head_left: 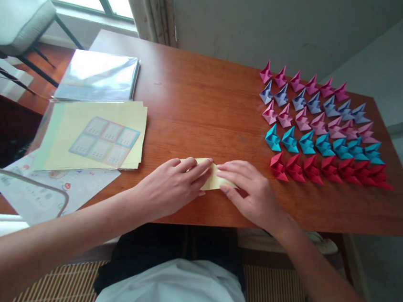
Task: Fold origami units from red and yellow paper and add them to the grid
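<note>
A small folded piece of pale yellow origami paper lies near the table's front edge, between my two hands. My left hand covers its left part, with the fingers bent over it and pressing down. At the right end, my right hand grips the paper between thumb and fingers. Much of the paper is hidden under the fingers, so its full folded shape does not show.
On the right of the wooden table stand rows of folded paper figures, among them red ones and turquoise ones. Yellow sheets, a clear-wrapped pack and a printed sheet lie at left.
</note>
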The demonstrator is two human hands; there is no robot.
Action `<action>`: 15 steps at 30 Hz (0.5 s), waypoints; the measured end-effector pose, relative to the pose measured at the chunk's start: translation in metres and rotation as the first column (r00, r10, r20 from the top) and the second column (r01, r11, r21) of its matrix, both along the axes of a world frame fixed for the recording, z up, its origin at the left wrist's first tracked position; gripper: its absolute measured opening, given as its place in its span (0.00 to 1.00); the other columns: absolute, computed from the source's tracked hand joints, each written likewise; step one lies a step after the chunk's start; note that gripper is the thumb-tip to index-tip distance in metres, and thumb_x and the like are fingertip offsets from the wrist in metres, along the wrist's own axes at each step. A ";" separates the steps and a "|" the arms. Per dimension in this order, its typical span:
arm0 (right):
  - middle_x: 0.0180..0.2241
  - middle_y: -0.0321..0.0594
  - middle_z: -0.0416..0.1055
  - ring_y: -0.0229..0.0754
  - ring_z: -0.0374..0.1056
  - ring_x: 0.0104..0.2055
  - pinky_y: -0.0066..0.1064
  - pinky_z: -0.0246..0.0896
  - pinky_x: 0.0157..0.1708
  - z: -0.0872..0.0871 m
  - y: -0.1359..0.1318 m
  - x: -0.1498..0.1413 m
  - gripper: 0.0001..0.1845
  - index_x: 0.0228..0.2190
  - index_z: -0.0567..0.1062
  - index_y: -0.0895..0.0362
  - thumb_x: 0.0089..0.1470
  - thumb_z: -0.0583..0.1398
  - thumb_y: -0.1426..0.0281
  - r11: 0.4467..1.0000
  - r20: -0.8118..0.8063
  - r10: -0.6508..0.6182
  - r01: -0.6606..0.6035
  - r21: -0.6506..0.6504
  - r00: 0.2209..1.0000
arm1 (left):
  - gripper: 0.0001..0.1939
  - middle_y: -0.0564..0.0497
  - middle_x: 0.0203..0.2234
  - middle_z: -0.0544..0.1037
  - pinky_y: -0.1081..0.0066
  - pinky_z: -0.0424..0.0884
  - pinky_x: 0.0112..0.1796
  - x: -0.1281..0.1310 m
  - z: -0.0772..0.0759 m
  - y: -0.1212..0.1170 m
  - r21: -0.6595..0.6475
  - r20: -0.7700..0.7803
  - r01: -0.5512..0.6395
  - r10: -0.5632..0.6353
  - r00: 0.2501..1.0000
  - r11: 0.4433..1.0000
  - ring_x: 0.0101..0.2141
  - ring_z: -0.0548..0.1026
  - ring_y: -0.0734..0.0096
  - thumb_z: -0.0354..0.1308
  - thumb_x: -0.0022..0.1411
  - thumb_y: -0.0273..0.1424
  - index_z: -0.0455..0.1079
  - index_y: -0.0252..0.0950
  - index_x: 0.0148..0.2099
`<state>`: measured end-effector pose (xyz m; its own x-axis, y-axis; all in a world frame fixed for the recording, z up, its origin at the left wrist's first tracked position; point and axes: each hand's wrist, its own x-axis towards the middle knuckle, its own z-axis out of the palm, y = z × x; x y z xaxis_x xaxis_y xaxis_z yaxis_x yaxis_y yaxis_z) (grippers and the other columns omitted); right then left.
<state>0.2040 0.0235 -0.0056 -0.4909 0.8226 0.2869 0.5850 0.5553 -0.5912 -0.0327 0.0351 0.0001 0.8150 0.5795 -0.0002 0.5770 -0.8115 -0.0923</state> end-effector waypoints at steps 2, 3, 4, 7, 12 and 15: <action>0.43 0.42 0.80 0.42 0.74 0.45 0.34 0.69 0.47 0.010 0.016 -0.005 0.09 0.40 0.80 0.56 0.64 0.59 0.69 0.980 0.014 -0.160 0.161 -0.115 0.987 | 0.22 0.45 0.66 0.65 0.63 0.70 0.41 0.001 0.002 0.000 -0.016 -0.005 -0.011 0.011 1.000 1.000 0.50 0.71 0.59 0.48 0.74 0.39 0.69 0.36 0.63; 0.39 0.40 0.81 0.41 0.74 0.40 0.32 0.68 0.40 0.014 0.025 -0.008 0.09 0.36 0.80 0.56 0.64 0.60 0.68 0.965 0.085 -0.186 0.198 -0.170 0.979 | 0.22 0.44 0.67 0.64 0.62 0.70 0.41 0.001 0.003 0.000 -0.022 -0.011 -0.018 0.018 1.000 1.000 0.49 0.71 0.58 0.48 0.74 0.39 0.68 0.36 0.63; 0.35 0.39 0.80 0.41 0.74 0.36 0.32 0.66 0.37 0.018 0.035 -0.011 0.09 0.33 0.80 0.55 0.63 0.61 0.66 0.955 0.173 -0.169 0.205 -0.214 0.970 | 0.23 0.44 0.67 0.64 0.62 0.70 0.42 0.001 0.004 -0.001 -0.023 -0.017 -0.026 0.025 1.000 0.999 0.49 0.71 0.58 0.49 0.74 0.39 0.67 0.36 0.64; 0.30 0.36 0.79 0.40 0.72 0.34 0.30 0.59 0.32 0.025 0.062 -0.020 0.09 0.29 0.80 0.54 0.58 0.63 0.64 0.927 0.347 -0.077 0.195 -0.321 0.935 | 0.24 0.42 0.67 0.64 0.61 0.70 0.43 0.001 0.005 -0.001 -0.025 -0.028 -0.048 0.048 0.998 0.999 0.50 0.71 0.57 0.48 0.74 0.39 0.64 0.36 0.67; 0.29 0.37 0.79 0.39 0.70 0.31 0.30 0.51 0.27 0.031 0.083 -0.029 0.12 0.27 0.81 0.54 0.55 0.64 0.60 0.913 0.509 0.006 0.202 -0.353 0.861 | 0.24 0.42 0.66 0.64 0.60 0.70 0.43 0.000 0.004 -0.002 -0.044 -0.028 -0.054 0.053 0.998 0.998 0.50 0.71 0.56 0.45 0.75 0.39 0.64 0.37 0.67; 0.28 0.37 0.78 0.38 0.68 0.29 0.31 0.48 0.25 0.035 0.086 -0.029 0.14 0.28 0.81 0.53 0.57 0.63 0.57 0.920 0.549 0.062 0.166 -0.356 0.834 | 0.24 0.42 0.66 0.65 0.60 0.70 0.43 0.000 0.004 -0.003 -0.033 -0.036 -0.054 0.053 0.998 0.998 0.50 0.71 0.56 0.45 0.75 0.39 0.64 0.37 0.67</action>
